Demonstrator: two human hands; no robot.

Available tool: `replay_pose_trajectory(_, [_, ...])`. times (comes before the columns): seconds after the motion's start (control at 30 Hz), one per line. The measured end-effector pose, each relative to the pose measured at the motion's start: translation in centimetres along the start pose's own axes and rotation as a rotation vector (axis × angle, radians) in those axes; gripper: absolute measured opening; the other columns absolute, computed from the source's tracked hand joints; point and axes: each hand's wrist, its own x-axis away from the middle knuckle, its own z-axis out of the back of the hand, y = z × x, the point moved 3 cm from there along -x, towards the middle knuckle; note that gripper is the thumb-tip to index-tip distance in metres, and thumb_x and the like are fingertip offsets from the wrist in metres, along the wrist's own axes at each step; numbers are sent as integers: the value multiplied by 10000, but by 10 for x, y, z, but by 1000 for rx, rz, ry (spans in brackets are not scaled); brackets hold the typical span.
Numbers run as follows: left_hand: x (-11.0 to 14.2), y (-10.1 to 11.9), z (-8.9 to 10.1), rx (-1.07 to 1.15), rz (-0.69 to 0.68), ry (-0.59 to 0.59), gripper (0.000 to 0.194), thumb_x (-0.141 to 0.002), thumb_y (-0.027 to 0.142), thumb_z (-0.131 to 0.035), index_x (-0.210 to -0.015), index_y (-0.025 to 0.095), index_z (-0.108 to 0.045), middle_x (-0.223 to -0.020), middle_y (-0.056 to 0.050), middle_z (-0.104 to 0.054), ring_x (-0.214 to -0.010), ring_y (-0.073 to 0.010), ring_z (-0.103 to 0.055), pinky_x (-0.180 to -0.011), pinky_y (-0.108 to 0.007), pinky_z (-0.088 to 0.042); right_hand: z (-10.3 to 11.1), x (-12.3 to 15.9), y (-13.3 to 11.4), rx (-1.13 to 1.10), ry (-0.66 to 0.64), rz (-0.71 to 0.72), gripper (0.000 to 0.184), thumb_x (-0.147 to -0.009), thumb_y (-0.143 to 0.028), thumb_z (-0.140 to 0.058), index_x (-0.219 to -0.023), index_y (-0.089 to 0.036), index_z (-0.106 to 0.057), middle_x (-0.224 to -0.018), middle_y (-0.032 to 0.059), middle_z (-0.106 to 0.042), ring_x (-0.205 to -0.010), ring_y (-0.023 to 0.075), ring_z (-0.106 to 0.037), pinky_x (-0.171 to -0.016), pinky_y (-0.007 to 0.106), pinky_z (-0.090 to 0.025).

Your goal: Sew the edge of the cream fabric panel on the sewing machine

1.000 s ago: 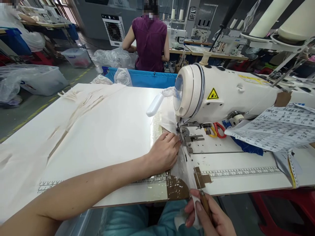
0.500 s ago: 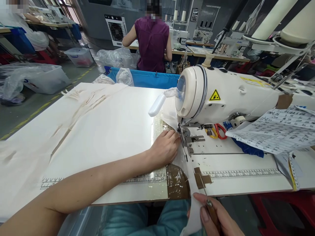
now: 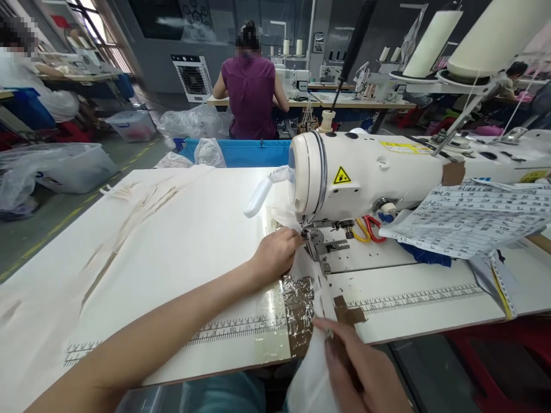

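Observation:
My left hand (image 3: 278, 252) is closed at the edge of the white fabric (image 3: 310, 373), just left of the needle area of a white sewing machine (image 3: 374, 166). The fabric runs from under the machine's presser foot toward me and hangs over the table's front edge. My right hand (image 3: 365, 367) is closed near that edge, with an awl (image 3: 350, 364) in its grip. Most of the awl's wooden handle is hidden by the fingers. The index fingertip and thumb of this hand touch the fabric.
Scissors with red and yellow handles (image 3: 373, 229) lie behind the needle area, beside handwritten papers (image 3: 469, 221). Pale fabric (image 3: 38, 304) spreads over the table's left side. Thread cones (image 3: 434, 43) stand above the machine. A person in purple (image 3: 249, 92) sits ahead, beyond a blue cloth bin (image 3: 258, 154).
My right hand has moved up and left along the fabric, and the awl's spike is no longer visible. The left hand stays by the needle. The view has shifted right and tilted up.

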Motion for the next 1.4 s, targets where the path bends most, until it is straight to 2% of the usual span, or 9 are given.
replay_pose_trajectory(0.1, [4,-8,1,180,5,42,180,-970,165,-504,-893,122,-662,-951,-91,-685,-879,-200,-640,-722,-338,-588,-7,-5,29,167,107,7,326,-1020,-261,-379,-1297,-196,-539,-1027,67,-780,-797,191,-763,-590,225,-579])
replay_pose_trajectory(0.17, [5,-11,1,255,3,52,185,-971,181,-505,-903,138,-671,-969,-90,-686,-905,-203,-645,-754,-355,-586,-11,-14,38,301,174,-13,325,-1028,-281,-378,-1250,-130,-560,-1020,106,-780,-739,198,-764,-515,231,-556])
replay_pose_trajectory(0.27, [5,-13,0,312,17,62,177,-959,203,-528,-894,157,-686,-966,-85,-687,-903,-199,-649,-755,-353,-582,-17,-31,39,412,209,-5,343,-1034,-267,-355,-1196,-77,-590,-923,115,-789,-620,182,-742,-443,234,-505])
replay_pose_trajectory(0.53, [2,-13,2,376,2,95,131,-940,183,-558,-885,170,-676,-940,-64,-686,-880,-177,-652,-748,-316,-565,-30,-53,39,437,249,66,321,-999,-185,-374,-1166,-114,-639,-934,89,-783,-707,178,-741,-533,246,-496])
replay_pose_trajectory(1.07, [-1,-11,-1,295,-2,90,122,-976,227,-487,-916,173,-579,-929,-77,-650,-840,-179,-604,-687,-306,-525,-36,-59,40,434,241,107,300,-1002,-164,-395,-1162,-89,-638,-944,92,-783,-726,179,-743,-548,257,-515])
replay_pose_trajectory(1.27, [-1,-15,-2,379,47,95,135,-954,178,-496,-831,182,-551,-875,-42,-652,-798,-153,-608,-673,-281,-524,-35,-58,40,434,243,103,314,-1006,-173,-378,-1173,-102,-635,-984,93,-787,-772,171,-751,-584,238,-527])
replay_pose_trajectory(1.4, [-1,-15,-1,353,40,104,151,-947,188,-507,-803,185,-553,-869,-47,-651,-809,-158,-619,-667,-282,-530,-34,-59,40,444,239,89,323,-1008,-184,-370,-1154,-107,-647,-967,95,-789,-721,166,-745,-551,233,-519])
